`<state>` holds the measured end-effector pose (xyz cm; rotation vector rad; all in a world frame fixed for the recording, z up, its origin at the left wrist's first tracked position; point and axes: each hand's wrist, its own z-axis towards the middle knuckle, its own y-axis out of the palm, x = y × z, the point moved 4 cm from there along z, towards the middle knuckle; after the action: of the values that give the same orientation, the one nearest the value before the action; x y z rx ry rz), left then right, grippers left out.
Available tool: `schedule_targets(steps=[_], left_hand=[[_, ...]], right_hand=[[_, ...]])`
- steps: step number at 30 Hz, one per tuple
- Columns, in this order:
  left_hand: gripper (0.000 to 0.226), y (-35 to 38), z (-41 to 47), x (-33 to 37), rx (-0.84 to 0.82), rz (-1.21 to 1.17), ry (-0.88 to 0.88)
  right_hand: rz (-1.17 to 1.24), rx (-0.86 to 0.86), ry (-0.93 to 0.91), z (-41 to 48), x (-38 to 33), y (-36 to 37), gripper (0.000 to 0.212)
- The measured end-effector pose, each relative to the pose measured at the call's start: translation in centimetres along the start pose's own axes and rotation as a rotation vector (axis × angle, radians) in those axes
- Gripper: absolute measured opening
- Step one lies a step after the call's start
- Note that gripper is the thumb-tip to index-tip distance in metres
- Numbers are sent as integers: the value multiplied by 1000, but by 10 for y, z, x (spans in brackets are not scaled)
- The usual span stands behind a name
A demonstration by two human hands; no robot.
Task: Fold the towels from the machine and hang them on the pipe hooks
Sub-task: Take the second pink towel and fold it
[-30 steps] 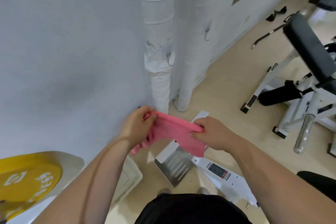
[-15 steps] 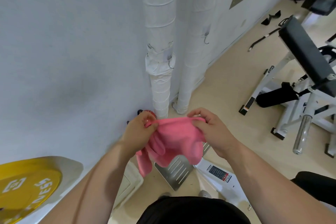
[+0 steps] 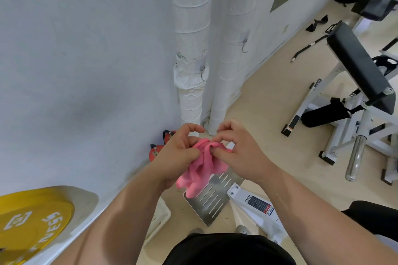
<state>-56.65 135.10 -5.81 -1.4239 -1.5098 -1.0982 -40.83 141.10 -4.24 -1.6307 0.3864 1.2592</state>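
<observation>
A pink towel (image 3: 201, 170) hangs bunched between my two hands, low in the middle of the view. My left hand (image 3: 176, 155) pinches its top edge from the left, and my right hand (image 3: 237, 153) pinches it from the right, thumbs close together. Two white wrapped pipes stand against the wall beyond: the left pipe (image 3: 191, 28) carries a small metal hook (image 3: 203, 75), and the right pipe (image 3: 234, 28) carries another hook (image 3: 244, 47). Both hooks are bare.
A slotted metal footplate (image 3: 212, 200) of a white machine lies below the towel. Red objects (image 3: 158, 148) sit on the floor by the wall. A yellow weight plate (image 3: 28, 224) is at lower left. A black padded bench (image 3: 357, 64) on a white frame stands to the right.
The towel was stretched flat between my hands; my hands have since come together, gathering it into a bunch that hangs down. Both hands rose slightly toward the pipes.
</observation>
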Motion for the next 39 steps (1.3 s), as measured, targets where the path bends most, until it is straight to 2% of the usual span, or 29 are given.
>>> schedule_targets(steps=[3,5,7,10,13,16,18,20,22,25,27,31,34,39], left_hand=[[53,-1,-3,3,-23,36,28],[51,-4,-3,2,1,73,26],[45,-10,-1,-3,58,150,24],[30,-23,0,-14,228,251,-15],[23,-35,-3,-22,302,252,-61],[18,-43,-7,-26,381,151,-46],[18,-44,-8,-25,419,26,-16],[20,-41,-7,-22,404,-48,13],[24,-37,-5,-16,374,-70,29],[26,-34,-2,-9,392,-22,22],[25,-34,1,-7,411,50,23],[27,-16,-2,0,208,112,66],[30,0,-9,2,95,123,87],[34,0,-16,2,38,125,113]], right_hand=[[13,-190,-13,4,-8,7,21],[30,-221,-8,8,-7,10,26],[-20,-164,-11,13,-4,10,18],[-79,-92,31,16,1,8,13],[62,3,106,19,8,-1,16],[191,87,202,23,20,-12,14],[172,88,227,24,27,-16,24],[123,30,233,23,31,-14,34],[14,-30,171,21,31,-9,35],[-158,-32,6,17,21,-7,35],[-177,-76,-22,14,10,-6,38],[-89,-157,-59,11,-11,6,34],[2,-135,-80,11,-18,9,19],[10,40,-130,8,-18,2,19]])
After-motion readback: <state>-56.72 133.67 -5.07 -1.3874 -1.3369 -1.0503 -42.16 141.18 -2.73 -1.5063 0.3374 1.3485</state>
